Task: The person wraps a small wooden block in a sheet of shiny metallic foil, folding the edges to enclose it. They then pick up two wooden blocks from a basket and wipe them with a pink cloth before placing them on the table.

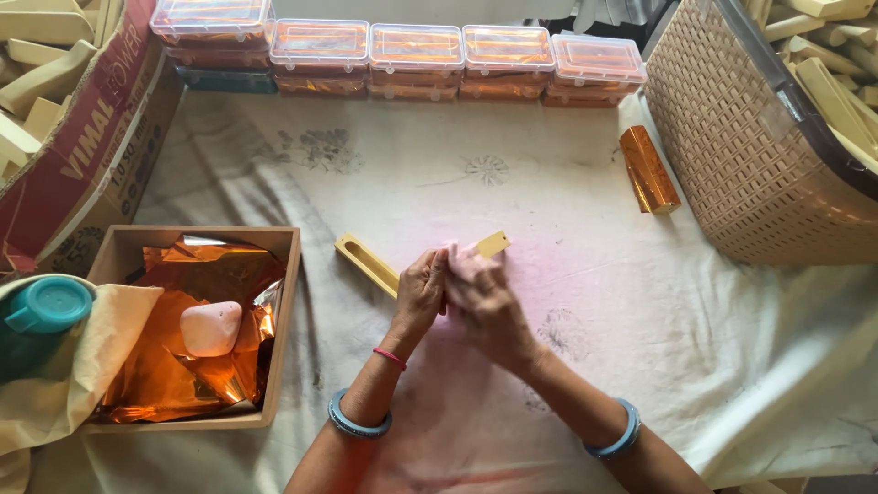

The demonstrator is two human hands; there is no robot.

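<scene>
My left hand and my right hand are pressed together over the middle of the cloth. Between them they hold a flat yellow strip; its slotted end sticks out to the left and a small yellow tab shows above the right fingers. The part of the piece between the hands is hidden, so I cannot tell whether strip and tab are one piece. Both wrists wear blue bangles.
A wooden box at the left holds orange foil sheets and a pale pink stone. A foil-wrapped bar lies at the right beside a woven basket of yellow pieces. Clear plastic boxes line the far edge. A cardboard carton and a teal-capped bottle stand left.
</scene>
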